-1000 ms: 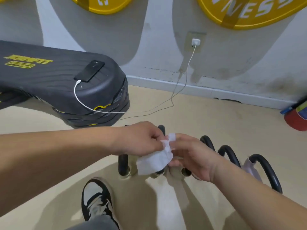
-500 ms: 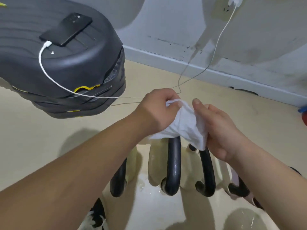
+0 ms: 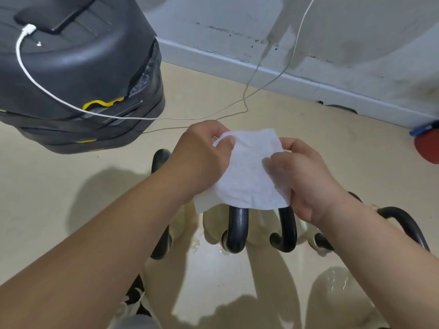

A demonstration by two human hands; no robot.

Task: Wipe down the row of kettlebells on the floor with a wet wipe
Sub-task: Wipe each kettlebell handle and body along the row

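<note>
A white wet wipe is spread flat between my two hands, above the kettlebells. My left hand pinches its upper left edge and my right hand grips its right side. Below the wipe stands a row of pale cream kettlebells with black handles on the floor: one handle directly under the wipe, another to its right, a third at far right partly behind my right forearm, and one at left partly behind my left forearm. The wipe hangs apart from the handles.
A stack of black aerobic steps fills the upper left, with a phone on top and a white charging cable running to the wall. A red object lies at the right edge. The floor shows wet patches.
The wipe, bunched between my fingers before, is now unfolded into a flat sheet. My view has tilted down and closer to the kettlebells.
</note>
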